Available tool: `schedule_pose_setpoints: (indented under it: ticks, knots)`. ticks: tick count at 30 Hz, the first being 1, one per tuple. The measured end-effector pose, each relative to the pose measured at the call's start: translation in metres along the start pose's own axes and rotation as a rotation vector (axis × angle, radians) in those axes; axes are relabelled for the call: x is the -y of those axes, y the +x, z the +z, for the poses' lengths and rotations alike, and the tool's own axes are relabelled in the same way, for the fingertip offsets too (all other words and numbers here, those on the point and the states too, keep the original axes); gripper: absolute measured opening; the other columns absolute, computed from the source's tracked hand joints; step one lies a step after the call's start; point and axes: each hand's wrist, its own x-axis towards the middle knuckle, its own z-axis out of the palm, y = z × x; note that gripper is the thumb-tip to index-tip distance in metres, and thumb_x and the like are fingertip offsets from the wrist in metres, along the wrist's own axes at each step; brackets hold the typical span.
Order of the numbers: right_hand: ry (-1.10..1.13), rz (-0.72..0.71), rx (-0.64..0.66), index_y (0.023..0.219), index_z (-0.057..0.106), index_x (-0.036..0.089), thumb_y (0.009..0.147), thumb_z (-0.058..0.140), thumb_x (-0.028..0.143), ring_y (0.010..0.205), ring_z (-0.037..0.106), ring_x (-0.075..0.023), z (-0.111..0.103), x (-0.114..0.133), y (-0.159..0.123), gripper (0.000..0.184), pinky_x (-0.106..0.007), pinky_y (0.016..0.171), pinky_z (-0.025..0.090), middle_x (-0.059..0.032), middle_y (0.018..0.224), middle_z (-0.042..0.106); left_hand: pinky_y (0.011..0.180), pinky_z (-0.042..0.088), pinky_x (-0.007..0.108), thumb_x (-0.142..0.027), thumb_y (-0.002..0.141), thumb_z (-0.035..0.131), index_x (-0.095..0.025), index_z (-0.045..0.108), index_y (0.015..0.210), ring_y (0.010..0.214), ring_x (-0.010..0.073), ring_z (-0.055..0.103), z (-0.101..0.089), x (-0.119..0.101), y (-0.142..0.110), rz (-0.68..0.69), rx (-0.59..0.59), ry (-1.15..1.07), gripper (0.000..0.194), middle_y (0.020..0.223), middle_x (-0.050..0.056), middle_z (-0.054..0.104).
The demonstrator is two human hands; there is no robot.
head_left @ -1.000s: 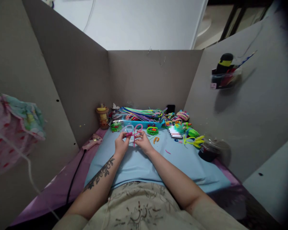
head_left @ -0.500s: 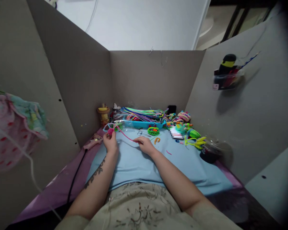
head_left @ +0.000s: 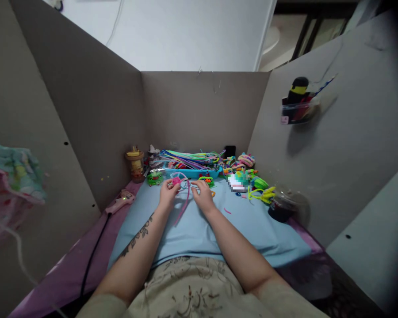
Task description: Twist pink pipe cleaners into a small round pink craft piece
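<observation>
Pink stem (head_left: 183, 211) now dangles from pinching left hand (head_left: 167, 195), right hand (head_left: 204, 198) curled, hold unclear.

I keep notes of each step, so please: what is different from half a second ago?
The left hand, holding the pink piece, moved rightward. The right hand let go of the pink strip, which hangs loose, and reached the scissors; grip unclear. The blue tray and glue gun stayed.

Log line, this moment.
left hand: holds pink fuzzy-stem piece | right hand: at silver metal scissors, grip unclear | rear: blue plastic tray
</observation>
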Motion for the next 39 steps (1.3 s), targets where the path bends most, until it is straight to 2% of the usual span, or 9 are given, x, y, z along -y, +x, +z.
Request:
schedule_pose_setpoints:
  ticks: [3, 8, 12, 18, 21, 26, 30, 35, 39]
  knots:
    - [0.063, 0.114, 0.015, 0.1, 0.06, 0.018, 0.076, 0.053, 0.021, 0.088, 0.055, -0.0193, 0.009, 0.004, -0.002, 0.025, -0.033, 0.082, 0.044, -0.0077, 0.095, 0.06, 0.061, 0.047, 0.026, -0.035, 0.048, 0.078, -0.015, 0.053, 0.089, 0.061, 0.0129, 0.061, 0.005, 0.007, -0.007, -0.058, 0.108, -0.051, 0.051, 0.07, 0.001, 0.064]
    - [0.133, 0.226, -0.041, 0.094, 0.058, 0.018, 0.074, 0.052, 0.021, 0.081, 0.055, -0.0179, 0.016, -0.004, -0.003, 0.021, -0.031, 0.076, 0.045, -0.0059, 0.09, 0.059, 0.065, 0.049, 0.027, -0.034, 0.048, 0.08, -0.016, 0.053, 0.087, 0.063, 0.0126, 0.062, -0.003, 0.008, -0.011, -0.079, 0.15, -0.1, 0.051, 0.07, 0.0, 0.064]
    - [0.199, 0.263, -0.019, 0.093, 0.059, 0.019, 0.073, 0.049, 0.02, 0.078, 0.055, -0.0175, 0.016, -0.005, -0.003, 0.022, -0.03, 0.073, 0.045, -0.0028, 0.081, 0.06, 0.065, 0.049, 0.028, -0.035, 0.048, 0.08, -0.015, 0.053, 0.087, 0.063, 0.0137, 0.062, -0.004, 0.007, -0.011, -0.079, 0.18, -0.081, 0.051, 0.069, 0.001, 0.064]
    - [0.156, 0.196, 0.003, 0.099, 0.065, 0.02, 0.072, 0.047, 0.015, 0.077, 0.055, -0.0173, 0.012, 0.003, -0.004, 0.033, -0.032, 0.078, 0.045, -0.0048, 0.086, 0.061, 0.064, 0.05, 0.029, -0.038, 0.047, 0.08, -0.016, 0.052, 0.091, 0.061, 0.0138, 0.063, -0.003, 0.009, -0.01, -0.046, 0.06, -0.088, 0.057, 0.068, 0.0, 0.064]
    - [0.17, 0.161, 0.04, 0.102, 0.067, 0.023, 0.074, 0.047, 0.015, 0.08, 0.055, -0.0175, 0.011, 0.005, -0.005, 0.035, -0.033, 0.08, 0.044, -0.0047, 0.087, 0.062, 0.066, 0.051, 0.03, -0.039, 0.047, 0.08, -0.015, 0.052, 0.091, 0.062, 0.0143, 0.063, -0.005, 0.01, -0.009, -0.055, 0.079, -0.104, 0.057, 0.069, 0.002, 0.065]
    - [0.148, 0.144, 0.03, 0.102, 0.068, 0.023, 0.074, 0.049, 0.016, 0.08, 0.056, -0.0172, 0.014, 0.005, -0.007, 0.035, -0.032, 0.078, 0.046, -0.0053, 0.088, 0.061, 0.067, 0.051, 0.029, -0.036, 0.046, 0.081, -0.015, 0.052, 0.089, 0.06, 0.0131, 0.062, -0.005, 0.008, -0.01, -0.084, 0.063, -0.158, 0.056, 0.065, 0.0, 0.064]
    - [0.172, 0.159, 0.055, 0.104, 0.067, 0.023, 0.073, 0.05, 0.014, 0.074, 0.054, -0.0153, 0.017, 0.004, -0.008, 0.037, -0.031, 0.073, 0.047, -0.0054, 0.09, 0.058, 0.064, 0.049, 0.027, -0.034, 0.045, 0.082, -0.016, 0.052, 0.088, 0.059, 0.0121, 0.062, -0.006, 0.006, -0.012, -0.098, 0.08, -0.158, 0.056, 0.066, 0.0, 0.064]
    - [0.196, 0.133, 0.13, 0.111, 0.064, 0.024, 0.068, 0.046, 0.007, 0.071, 0.052, -0.0134, 0.02, 0.001, -0.01, 0.049, -0.03, 0.072, 0.047, -0.0046, 0.091, 0.053, 0.065, 0.049, 0.027, -0.035, 0.046, 0.081, -0.017, 0.051, 0.089, 0.061, 0.0131, 0.063, -0.006, 0.005, -0.013, -0.092, 0.095, -0.136, 0.055, 0.066, -0.001, 0.065]
    - [0.137, 0.051, 0.161, 0.115, 0.061, 0.026, 0.066, 0.043, 0.003, 0.082, 0.051, -0.0149, 0.023, -0.002, -0.012, 0.057, -0.031, 0.081, 0.045, -0.0044, 0.092, 0.049, 0.062, 0.048, 0.026, -0.036, 0.046, 0.081, -0.017, 0.051, 0.087, 0.06, 0.0137, 0.063, -0.007, 0.004, -0.014, -0.095, 0.103, -0.116, 0.054, 0.065, -0.001, 0.064]
